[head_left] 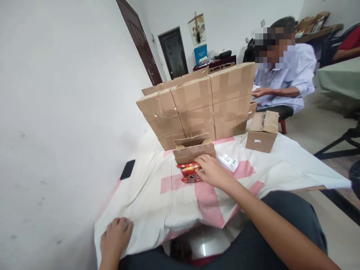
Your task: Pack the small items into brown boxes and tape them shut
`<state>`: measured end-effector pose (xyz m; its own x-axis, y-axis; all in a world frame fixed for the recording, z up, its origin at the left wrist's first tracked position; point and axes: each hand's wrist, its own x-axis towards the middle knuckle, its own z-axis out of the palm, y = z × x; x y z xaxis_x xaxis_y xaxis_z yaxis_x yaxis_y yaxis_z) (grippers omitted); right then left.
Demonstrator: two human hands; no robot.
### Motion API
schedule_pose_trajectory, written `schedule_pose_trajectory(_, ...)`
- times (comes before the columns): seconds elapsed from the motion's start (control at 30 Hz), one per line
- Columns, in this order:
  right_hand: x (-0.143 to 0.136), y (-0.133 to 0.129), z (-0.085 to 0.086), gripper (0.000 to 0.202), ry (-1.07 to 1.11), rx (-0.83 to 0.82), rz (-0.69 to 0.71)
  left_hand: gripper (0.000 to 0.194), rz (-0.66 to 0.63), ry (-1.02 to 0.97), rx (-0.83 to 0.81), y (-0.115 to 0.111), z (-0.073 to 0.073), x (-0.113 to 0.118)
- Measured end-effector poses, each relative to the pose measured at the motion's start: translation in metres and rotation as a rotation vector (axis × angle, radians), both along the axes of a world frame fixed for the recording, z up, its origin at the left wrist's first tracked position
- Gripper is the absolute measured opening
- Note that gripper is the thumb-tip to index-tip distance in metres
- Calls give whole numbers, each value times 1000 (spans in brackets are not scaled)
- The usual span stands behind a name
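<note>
And here, at the centre of the frame, the right hand (210,170) has the red packet (188,173) pinched between thumb and fingers, right in front of the open cardboard box (194,153), white tape dispenser (229,163) just beside! Down lower left, the left hand (116,237) lies on the bench (146,198), fingers loosely curled; whether it holds anything, I cannot tell.
</note>
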<state>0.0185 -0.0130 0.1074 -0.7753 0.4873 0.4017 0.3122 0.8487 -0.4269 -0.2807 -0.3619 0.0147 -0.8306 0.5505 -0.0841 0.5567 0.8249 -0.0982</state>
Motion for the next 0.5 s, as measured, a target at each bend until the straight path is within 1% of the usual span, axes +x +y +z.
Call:
schedule_pose_trajectory(0.03,0,3,-1,38,-98,-14,-54,49,32,4,-93,-8,1,0)
schedule_pose_trajectory(0.1,-3,6,-4,46,-259,-56,-135,51,14,-50,-210,-10,2,3)
schedule_pose_trajectory(0.2,-11,1,-6,51,-340,-98,-183,48,-18,-70,-279,8,1,5)
schedule_pose_trajectory(0.33,-22,-13,-11,51,-377,-111,-159,38,-66,-71,-278,45,0,-10)
schedule_pose_trajectory(0.43,-20,-21,-24,44,-422,-123,-86,34,-87,-90,-220,69,-5,-20)
schedule_pose_trajectory(0.5,-15,-21,-36,40,-437,-125,-41,34,-106,-113,-129,81,-9,-21)
